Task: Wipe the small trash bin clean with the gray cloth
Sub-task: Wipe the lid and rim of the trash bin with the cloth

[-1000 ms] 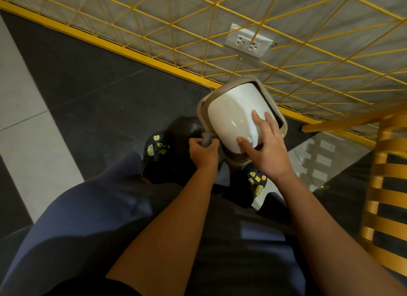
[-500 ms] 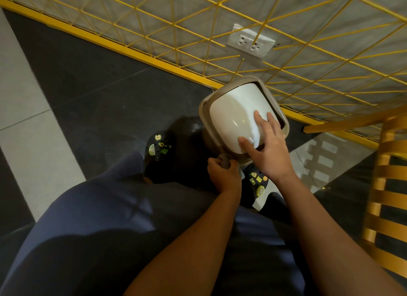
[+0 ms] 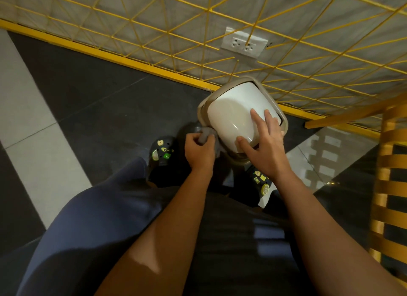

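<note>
Looking straight down from head height, past dark blue trousers and two bare forearms, to a dark tiled floor (image 3: 92, 110). Small trash bin (image 3: 233, 117) standing on the floor between two black clogs (image 3: 161, 151) with bright charms, just in front of a yellow wire grid (image 3: 308, 60) that covers a gray wall with a white double socket (image 3: 243, 45). White domed lid set in a beige rim, tipped a little toward the viewer.

Right hand (image 3: 265, 148) laid flat on the lid, fingers (image 3: 256, 119) spread wide, thumb hooked over the near edge. Likely there to brace the light bin so that rubbing does not push it away or rock the lid.

Left hand (image 3: 199, 151) curled into a fist around the gray cloth (image 3: 206, 135), a bunched wad poking out between thumb and forefinger. Cloth pressed against the bin's left side, just below the rim, touching the beige plastic. Bunching probably gives a firm pad for scrubbing a narrow edge.

Wiping judged to be under way on the left flank. How much of the bin is already clean cannot be told. Far side, facing the grid, hidden from view.

Edge of a yellow slatted chair (image 3: 389, 163) at far right, near but apart from the bin.
</note>
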Motion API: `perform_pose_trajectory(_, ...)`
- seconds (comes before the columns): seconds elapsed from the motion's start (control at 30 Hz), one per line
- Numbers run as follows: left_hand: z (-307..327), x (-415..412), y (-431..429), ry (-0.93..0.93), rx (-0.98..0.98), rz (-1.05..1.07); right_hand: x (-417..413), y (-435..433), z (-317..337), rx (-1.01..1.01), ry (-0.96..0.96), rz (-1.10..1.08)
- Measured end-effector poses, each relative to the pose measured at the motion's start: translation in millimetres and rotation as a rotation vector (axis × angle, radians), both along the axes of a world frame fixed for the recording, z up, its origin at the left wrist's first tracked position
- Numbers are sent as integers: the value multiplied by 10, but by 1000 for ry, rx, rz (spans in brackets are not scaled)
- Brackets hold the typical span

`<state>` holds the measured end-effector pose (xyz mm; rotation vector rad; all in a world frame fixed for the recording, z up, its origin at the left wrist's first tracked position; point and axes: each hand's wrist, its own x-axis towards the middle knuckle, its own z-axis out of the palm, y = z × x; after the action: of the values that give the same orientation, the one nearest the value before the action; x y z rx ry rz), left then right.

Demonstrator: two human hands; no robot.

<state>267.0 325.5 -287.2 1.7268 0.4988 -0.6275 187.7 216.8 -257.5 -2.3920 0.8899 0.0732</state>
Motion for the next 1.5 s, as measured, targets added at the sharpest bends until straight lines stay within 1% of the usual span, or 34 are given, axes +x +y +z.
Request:
perform_pose_trajectory(0.1,262,149,-5,-57,-78,32,-15,1,47,20,-3,-14)
perform_pose_trajectory(0.17,449,222,-5,-111,-118,17,-20,26,135,29,-45,-51)
perform_pose_trajectory(0.23,604,262,-5,-151,-149,-33,-11,93,265,95,-189,-131)
perform_pose_trajectory(0.3,744,256,-33,-182,-177,-120,-10,192,438,265,-345,-259)
perform_pose_trajectory(0.37,849,204,-88,-197,-211,-235,-19,306,556,485,-417,-342)
perform_pose_trajectory(0.43,901,123,-143,-200,-216,-403,-45,402,579,677,-489,-371)
perform_pose_trajectory(0.5,905,64,-192,-170,-198,-604,-99,445,522,788,-568,-478)
perform_pose_trajectory(0.57,862,73,-239,-171,-136,-829,-165,434,433,835,-614,-683)
perform_pose_trajectory(0.6,822,96,-248,-227,-86,-938,-207,415,382,826,-622,-801)
perform_pose_trajectory(0.63,774,125,-253,-321,-34,-1025,-254,390,326,797,-621,-919)
perform_pose_trajectory(0.7,686,197,-258,-555,60,-1127,-357,332,227,744,-612,-1133)
perform_pose_trajectory(0.73,653,235,-259,-666,117,-1182,-412,313,179,749,-612,-1228)
perform_pose_trajectory(0.8,609,302,-265,-822,260,-1368,-506,321,98,799,-600,-1364)
perform_pose_trajectory(0.83,590,343,-270,-854,322,-1471,-537,344,60,828,-585,-1397)
perform_pose_trajectory(0.9,574,422,-285,-843,420,-1614,-552,400,38,861,-558,-1371)
perform_pose_trajectory(0.97,553,485,-304,-858,477,-1677,-499,402,74,809,-559,-1238)
perform_pose_trajectory(1.07,545,545,-318,-921,547,-1718,-363,249,144,500,-477,-937)
perform_pose_trajectory(1.13,523,570,-310,-954,547,-1704,-247,130,196,370,-438,-771)
perform_pose_trajectory(1.23,474,550,-297,-1000,495,-1600,-138,90,143,185,-370,-525)
perform_pose_trajectory(1.3,443,543,-309,-1043,463,-1542,-135,187,87,78,-281,-402)
perform_pose_trajectory(1.37,426,558,-322,-1074,454,-1529,-149,373,52,-60,-242,-274)
perform_pose_trajectory(1.43,405,582,-316,-1096,456,-1530,-145,511,16,-223,-221,-177)
perform_pose_trajectory(1.5,387,593,-305,-1119,439,-1523,-145,507,-32,-313,-202,-151)
